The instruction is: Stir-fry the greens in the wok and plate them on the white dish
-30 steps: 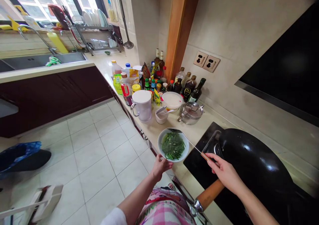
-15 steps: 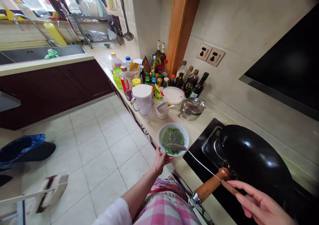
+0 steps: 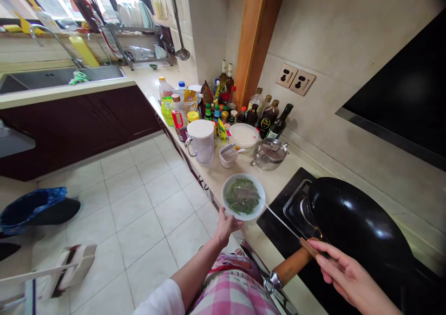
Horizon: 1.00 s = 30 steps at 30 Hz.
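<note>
1. A tiled kitchen spreads out below, with a cream floor (image 3: 153,199) and a long pale countertop (image 3: 209,180) running above dark cabinets. A steel sink (image 3: 59,79) and a dish rack (image 3: 135,41) sit at the far end under a window.
2. On the right, a black wok (image 3: 358,222) with a wooden handle (image 3: 292,265) sits tilted on a black gas hob (image 3: 278,217). A double wall socket (image 3: 295,79) is on the tiled wall beyond.
3. A dense cluster of sauce bottles (image 3: 268,120) stands in the counter's corner. In front of it are a white-lidded jug (image 3: 200,141), a small lidded steel pot (image 3: 270,154) and a small cup with a spoon (image 3: 228,156).
4. The left hand (image 3: 226,227) is closed around the rim of a white bowl (image 3: 243,196), holding it at the counter's edge, just beside the hob. Chopped greens (image 3: 243,196) lie in liquid inside it.
5. The right hand (image 3: 348,273) grips the wooden end of a long thin utensil (image 3: 289,229) above the wok handle. The shank slants toward the bowl, and its tip is blurred, so where it ends is hard to tell.
</note>
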Each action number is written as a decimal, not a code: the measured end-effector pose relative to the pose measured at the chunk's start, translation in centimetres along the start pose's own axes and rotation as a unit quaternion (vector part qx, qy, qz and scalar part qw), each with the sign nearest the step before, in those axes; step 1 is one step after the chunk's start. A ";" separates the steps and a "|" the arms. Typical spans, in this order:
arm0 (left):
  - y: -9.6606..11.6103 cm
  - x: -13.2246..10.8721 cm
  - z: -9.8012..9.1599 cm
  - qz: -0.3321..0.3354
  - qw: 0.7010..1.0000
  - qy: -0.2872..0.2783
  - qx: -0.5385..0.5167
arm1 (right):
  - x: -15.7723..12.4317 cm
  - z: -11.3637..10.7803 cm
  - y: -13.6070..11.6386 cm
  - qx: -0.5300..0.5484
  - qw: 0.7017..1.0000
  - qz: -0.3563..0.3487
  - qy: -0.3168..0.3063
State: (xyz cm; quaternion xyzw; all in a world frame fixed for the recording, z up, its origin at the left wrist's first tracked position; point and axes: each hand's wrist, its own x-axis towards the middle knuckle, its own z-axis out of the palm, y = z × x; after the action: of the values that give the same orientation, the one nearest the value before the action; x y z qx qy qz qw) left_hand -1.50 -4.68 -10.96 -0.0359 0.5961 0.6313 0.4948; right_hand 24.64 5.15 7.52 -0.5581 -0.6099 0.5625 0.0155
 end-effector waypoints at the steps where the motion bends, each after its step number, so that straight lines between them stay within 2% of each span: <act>1: 0.1 -0.1 0.0 0.000 1.000 0.001 0.002 | 0.4 0.0 -0.1 0.004 1.000 -0.007 0.007; 6: 0.4 -0.8 0.1 0.003 1.000 -0.005 0.001 | 2.2 0.6 -1.5 0.016 0.999 -0.052 0.007; 10: 0.6 -1.0 0.1 0.004 1.000 -0.014 -0.005 | 2.6 -0.1 -2.3 -0.010 0.998 -0.060 0.008; 14: 0.7 -1.0 0.2 0.004 1.000 -0.015 -0.010 | 3.9 -0.3 -2.5 -0.040 0.994 -0.097 0.039; 17: 0.6 -0.9 0.2 0.000 1.000 -0.010 -0.011 | 4.5 -0.3 -2.3 -0.063 0.992 -0.096 0.043; 21: 0.6 -0.8 0.2 0.000 1.000 -0.004 -0.015 | 2.9 -1.5 -2.2 -0.059 0.994 -0.088 0.040; 24: 0.5 -0.7 0.1 0.000 1.000 0.002 -0.020 | 0.7 -2.1 -2.1 -0.064 0.996 -0.050 0.026; 27: 0.1 -0.5 0.0 0.003 1.000 0.004 -0.026 | -0.9 -1.4 -1.7 -0.050 0.998 -0.013 -0.027; 30: -0.2 -0.4 -0.1 0.007 1.000 -0.001 -0.030 | -1.4 0.4 -1.3 -0.051 0.997 -0.009 -0.061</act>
State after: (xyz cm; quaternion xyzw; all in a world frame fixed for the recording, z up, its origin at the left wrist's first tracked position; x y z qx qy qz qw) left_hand -1.25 -5.02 -10.90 -0.0461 0.5767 0.6525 0.4894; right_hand 24.01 4.23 9.18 -0.5172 -0.6428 0.5632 -0.0452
